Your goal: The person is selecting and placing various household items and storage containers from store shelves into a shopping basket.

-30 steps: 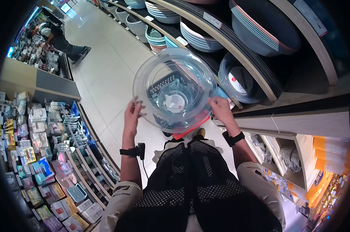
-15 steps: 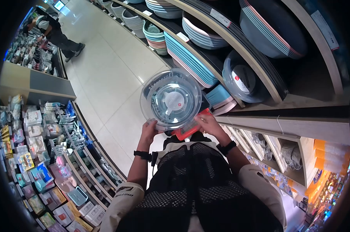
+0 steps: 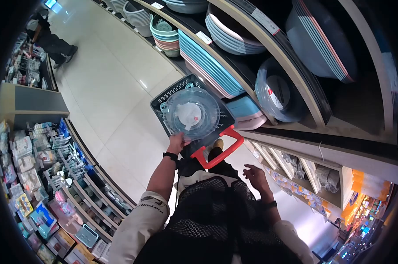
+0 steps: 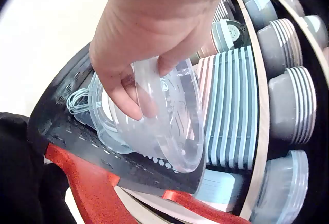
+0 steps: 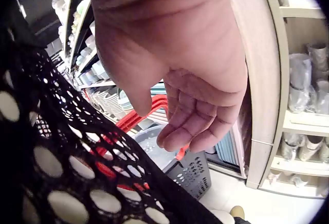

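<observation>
A clear plastic basin (image 3: 210,105) with a round white label in its middle lies over the dark perforated shopping basket (image 3: 158,104). My left hand (image 3: 177,143) pinches the basin's near rim. In the left wrist view, the thumb and fingers of my left hand (image 4: 154,33) stand on either side of that rim, and the basin (image 4: 177,149) is tilted. Light blue wire-like loops (image 4: 78,102) show inside the basket beside it. My right hand (image 3: 257,179) hangs loosely curled, holding nothing, to the right of the red basket handle (image 3: 229,152).
Shelves at right hold stacked blue and pink rectangular tubs (image 3: 212,70), grey basins (image 3: 318,44) and another clear basin (image 3: 263,103). Packaged goods (image 3: 31,149) line the left shelf. A person (image 3: 53,42) stands farther up the tiled aisle (image 3: 115,75).
The clear basin has come down from in front of me onto the basket. My right hand let go of it and moved back to the right; my left hand stays on the rim.
</observation>
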Available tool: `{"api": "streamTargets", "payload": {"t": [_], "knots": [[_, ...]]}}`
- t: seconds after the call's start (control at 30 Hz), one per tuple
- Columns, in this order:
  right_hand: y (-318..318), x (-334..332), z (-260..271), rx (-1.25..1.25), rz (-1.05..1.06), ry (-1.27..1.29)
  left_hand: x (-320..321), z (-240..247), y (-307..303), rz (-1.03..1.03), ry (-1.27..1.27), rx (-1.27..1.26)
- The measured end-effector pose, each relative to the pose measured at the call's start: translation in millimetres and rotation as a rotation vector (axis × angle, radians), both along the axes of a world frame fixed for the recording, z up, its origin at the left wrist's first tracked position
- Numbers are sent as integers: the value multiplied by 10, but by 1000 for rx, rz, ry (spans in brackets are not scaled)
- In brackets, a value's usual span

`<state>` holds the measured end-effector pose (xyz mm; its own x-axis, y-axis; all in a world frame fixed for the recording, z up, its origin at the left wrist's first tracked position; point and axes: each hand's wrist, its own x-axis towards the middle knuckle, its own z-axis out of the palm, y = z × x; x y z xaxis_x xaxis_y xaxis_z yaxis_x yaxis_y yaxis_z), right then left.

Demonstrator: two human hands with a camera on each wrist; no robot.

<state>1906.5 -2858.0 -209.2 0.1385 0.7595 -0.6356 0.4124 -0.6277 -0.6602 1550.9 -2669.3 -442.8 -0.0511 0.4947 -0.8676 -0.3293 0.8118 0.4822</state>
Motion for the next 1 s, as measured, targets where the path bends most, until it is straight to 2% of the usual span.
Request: {"api": "streamTargets", "payload": {"t": [0.27,0.33,0.43,0.47,0.53,0.63,0.77,0.93,1.0], "knots": [[-423,-81,78,-103,-139,-57,-181,-572,221,-36,-174,-80],[-436,-102,76,-99,-162,-48,-281,-871,155,-173,-170,-61],[-362,-125,111,-35,-148,-46,-262,-822,113,-157,-100,-177],[-344,-109,96,-8,-96,-65,-245,-704,93,-163,-97,-178],[-226,-94,172,9,-110,-59,-189,-273,74,-356,-40,-91],[-84,-5,184,106,-140,-39,-126,175,37,-482,-18,-34],[300,226,284,212,-376,143,-22,662,-63,-584,-1,82],[968,576,348,502,-511,81,100,1377,-210,-606,26,272],[1212,698,368,425,-757,197,163,1593,-281,-585,15,315]]}}
